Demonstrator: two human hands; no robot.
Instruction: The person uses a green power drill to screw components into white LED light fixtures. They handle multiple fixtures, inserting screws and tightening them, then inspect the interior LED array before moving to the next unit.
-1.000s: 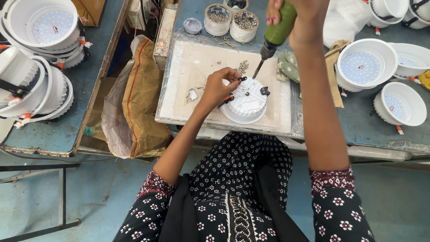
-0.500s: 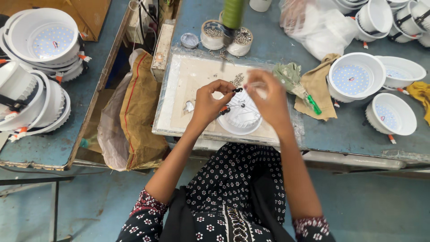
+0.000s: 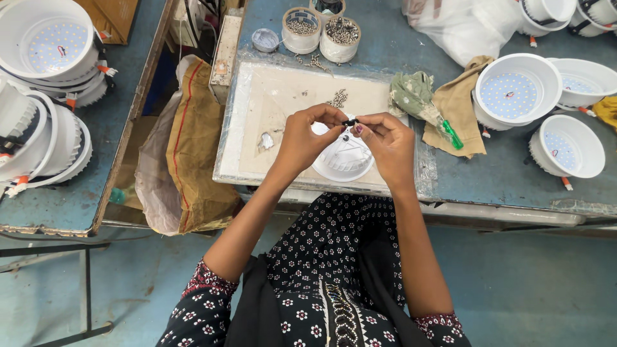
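— Over the white lamp shell (image 3: 344, 160), what are the two hands doing?

— Both hands meet just above it. The left hand (image 3: 307, 138) and the right hand (image 3: 387, 142) each pinch one end of a small black part (image 3: 350, 121) with thumb and fingertips. The part is tiny, so I cannot tell just what it is.

— Where does the lamp shell sit?

— It sits on a pale work board (image 3: 283, 109) wrapped in clear plastic. The board lies on the blue table (image 3: 385, 45). A little heap of screws (image 3: 337, 98) lies on the board, just past the hands.

— What is farther out?

— Behind the board stand two round tubs of screws (image 3: 321, 27), side by side, and a small grey lid (image 3: 265, 40) lies to their left. To the right of the hands lie a green cloth (image 3: 411, 93) and a tan cloth (image 3: 457, 112), and a green-handled tool (image 3: 447, 130) pokes out from them. Past the cloths sit more white round lamps (image 3: 517, 93) with dotted light plates inside.

— And on the left side?

— Another stack of white lamps (image 3: 45, 45) sits on a second table there. A brown sack (image 3: 196, 148) hangs in the gap between the two tables.
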